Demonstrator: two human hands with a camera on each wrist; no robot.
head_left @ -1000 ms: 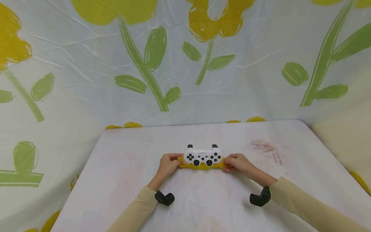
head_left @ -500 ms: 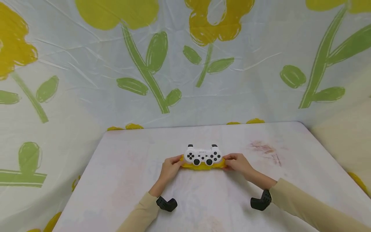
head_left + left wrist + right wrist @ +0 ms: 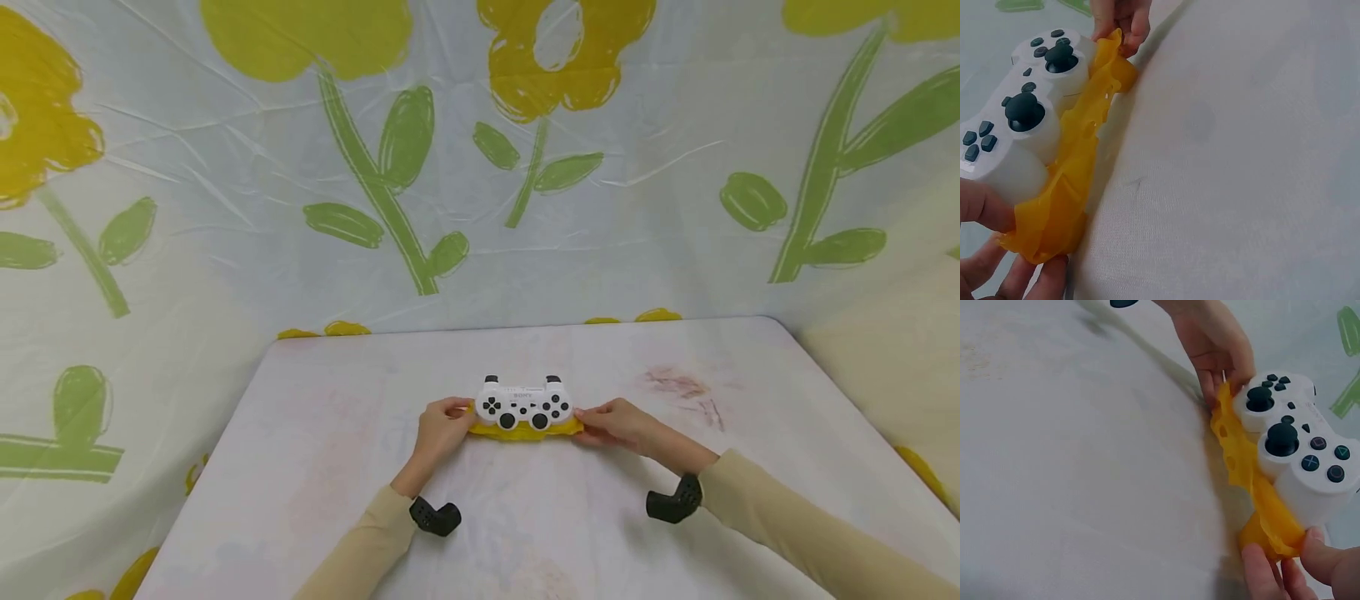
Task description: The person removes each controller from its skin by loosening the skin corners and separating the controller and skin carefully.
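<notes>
A white game controller (image 3: 522,402) with black sticks and buttons faces up mid-table, its handles towards me. A soft yellow silicone cover (image 3: 525,432) with holes in it lies along its near side and under the handles, as the left wrist view shows of the cover (image 3: 1079,147). My left hand (image 3: 441,433) pinches the cover's left end between thumb and fingers. At the other end, my right hand (image 3: 624,427) pinches the cover beside the right handle; in the right wrist view that hand's thumb (image 3: 1322,553) sits against the handle's end. The controller's underside is hidden.
The table (image 3: 337,500) has a pale cloth with reddish smudges (image 3: 678,383) at the right. Behind it hangs a curtain (image 3: 637,208) printed with yellow flowers and green stems. Each wrist wears a black camera mount, one being the left mount (image 3: 435,517).
The head view has tilted up slightly. My left forearm has shifted a little to the right. Both hands keep hold of the cover's ends, and the controller stays almost in place.
</notes>
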